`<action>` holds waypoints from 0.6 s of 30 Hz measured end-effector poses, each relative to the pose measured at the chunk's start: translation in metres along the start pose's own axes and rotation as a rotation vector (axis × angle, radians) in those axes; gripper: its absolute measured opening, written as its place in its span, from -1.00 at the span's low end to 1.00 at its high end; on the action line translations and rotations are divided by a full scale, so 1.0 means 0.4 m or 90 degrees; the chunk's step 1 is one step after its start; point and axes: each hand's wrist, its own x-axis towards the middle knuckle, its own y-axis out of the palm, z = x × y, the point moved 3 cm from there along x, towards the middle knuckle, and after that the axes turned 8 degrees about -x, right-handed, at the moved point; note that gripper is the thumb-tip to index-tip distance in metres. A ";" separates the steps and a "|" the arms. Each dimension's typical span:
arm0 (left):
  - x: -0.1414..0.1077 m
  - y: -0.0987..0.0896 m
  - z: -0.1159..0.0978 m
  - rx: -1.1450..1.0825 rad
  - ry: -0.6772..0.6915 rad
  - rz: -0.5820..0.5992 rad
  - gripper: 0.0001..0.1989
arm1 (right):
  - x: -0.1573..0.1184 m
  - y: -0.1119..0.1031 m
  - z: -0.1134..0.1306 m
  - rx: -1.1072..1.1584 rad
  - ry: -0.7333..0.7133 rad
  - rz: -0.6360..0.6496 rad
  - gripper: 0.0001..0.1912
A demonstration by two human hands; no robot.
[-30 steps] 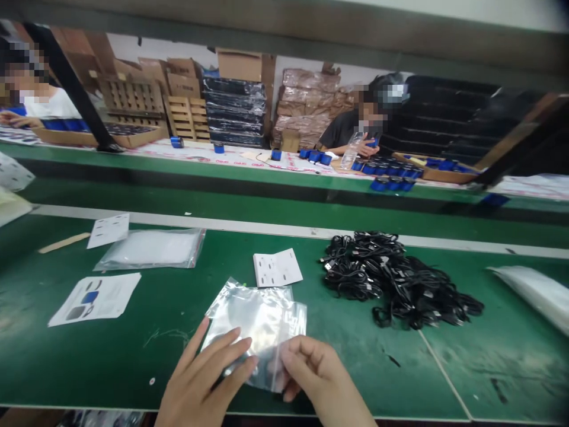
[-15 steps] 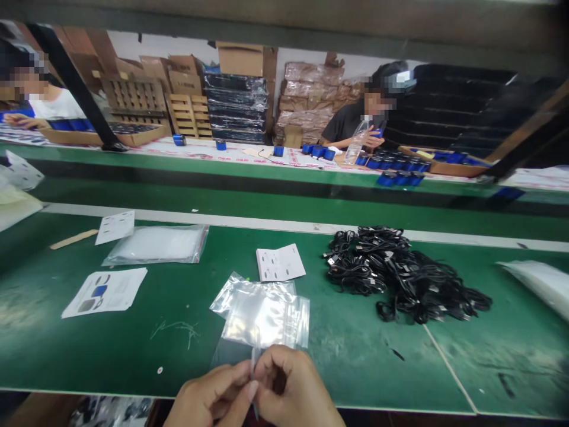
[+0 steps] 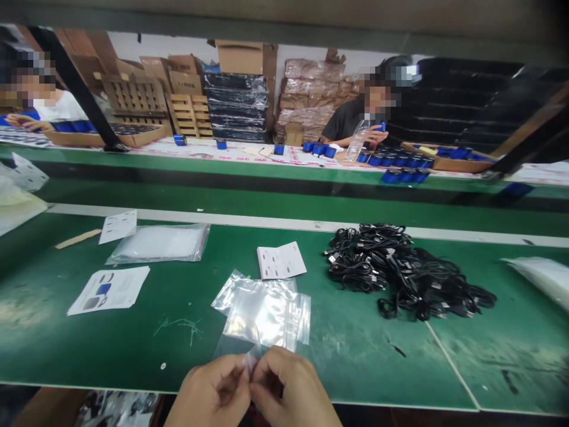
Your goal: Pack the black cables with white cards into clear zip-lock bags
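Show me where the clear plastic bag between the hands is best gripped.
Grip the clear plastic bag at its edge nearest the person, pinching from the near side, as the left hand and right hand do. The film looks thin and limp, so a pinch at the edge should hold better than a grasp across its flat middle.

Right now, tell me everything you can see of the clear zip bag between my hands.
The clear zip bag is thin, glossy, see-through plastic, creased, with a press-seal strip along its right side. A second layer of film overlaps it; whether that is another bag is hard to tell. Your left hand and right hand pinch its near edge, and the rest lies on the green work mat.
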 end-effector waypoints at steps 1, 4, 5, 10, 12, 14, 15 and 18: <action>0.003 0.000 0.001 -0.027 -0.011 -0.002 -0.78 | -0.006 0.000 0.000 -0.041 -0.020 -0.028 -0.86; 0.011 0.005 -0.001 -0.118 -0.036 0.026 -0.81 | -0.025 0.006 -0.005 -0.117 -0.057 -0.099 -0.72; 0.013 0.009 -0.003 -0.140 -0.039 0.040 -0.82 | -0.030 0.011 -0.007 -0.125 -0.066 -0.108 -0.68; 0.017 0.020 -0.006 -0.189 -0.045 0.041 -0.85 | -0.038 0.039 -0.014 -0.132 -0.090 -0.110 -0.54; 0.016 0.026 -0.011 -0.166 -0.031 0.067 -0.84 | -0.038 0.045 -0.017 -0.120 -0.090 -0.108 -0.47; 0.015 0.031 -0.019 -0.120 -0.012 0.082 -0.79 | -0.038 0.046 -0.020 -0.104 -0.091 -0.102 -0.41; 0.014 0.032 -0.023 -0.088 -0.002 0.080 -0.75 | -0.037 0.044 -0.020 -0.097 -0.092 -0.098 -0.39; 0.013 0.036 -0.034 0.004 0.046 0.068 -0.68 | -0.035 0.028 -0.017 -0.107 -0.097 -0.079 -0.38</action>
